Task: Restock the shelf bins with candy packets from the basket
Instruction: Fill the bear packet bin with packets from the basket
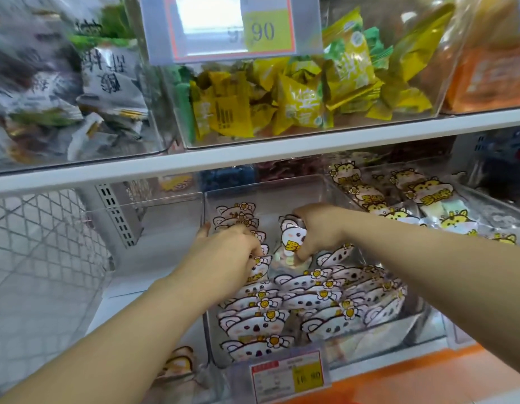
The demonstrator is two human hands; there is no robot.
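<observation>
Our right hand point(320, 228) pinches a koala packet point(291, 236) over the clear bin point(270, 191) middle; left hand point(226, 246) curls on the bin's left row point(250, 313) (gripping? can't tell). We'd slot it upright.

Head camera looks down, close, into the shelf bin point(282, 193).
</observation>
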